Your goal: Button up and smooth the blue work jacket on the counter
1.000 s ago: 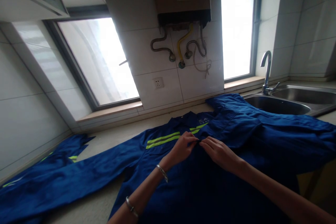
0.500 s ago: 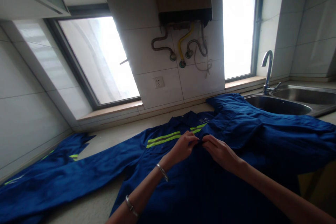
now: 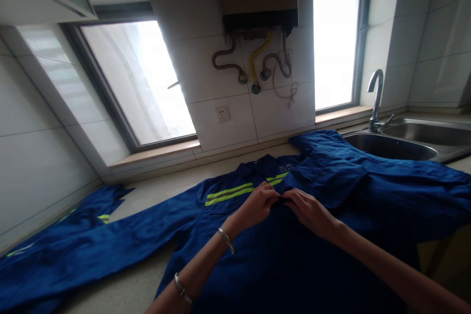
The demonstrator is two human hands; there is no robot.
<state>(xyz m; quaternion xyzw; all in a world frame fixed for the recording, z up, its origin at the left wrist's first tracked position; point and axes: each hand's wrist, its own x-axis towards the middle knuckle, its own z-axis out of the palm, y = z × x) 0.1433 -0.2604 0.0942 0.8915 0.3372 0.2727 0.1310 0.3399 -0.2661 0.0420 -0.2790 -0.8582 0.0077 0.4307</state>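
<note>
A blue work jacket (image 3: 294, 260) with yellow-green reflective stripes lies spread flat on the counter (image 3: 172, 184), collar toward the wall. My left hand (image 3: 257, 203) and my right hand (image 3: 307, 208) meet at the jacket's front opening just below the collar. Both pinch the fabric edges there, fingertips almost touching. What sits between the fingertips is too small to make out. My left arm wears two bracelets.
A steel sink (image 3: 393, 144) with a tap (image 3: 375, 98) is at the right; one blue sleeve reaches its edge. The other sleeve (image 3: 66, 250) stretches to the far left. Windows, a wall socket (image 3: 222, 114) and a water heater with pipes (image 3: 257, 64) are behind.
Both hands stay pinched at the jacket front, shifting only slightly upward in the picture. The view has drifted a little.
</note>
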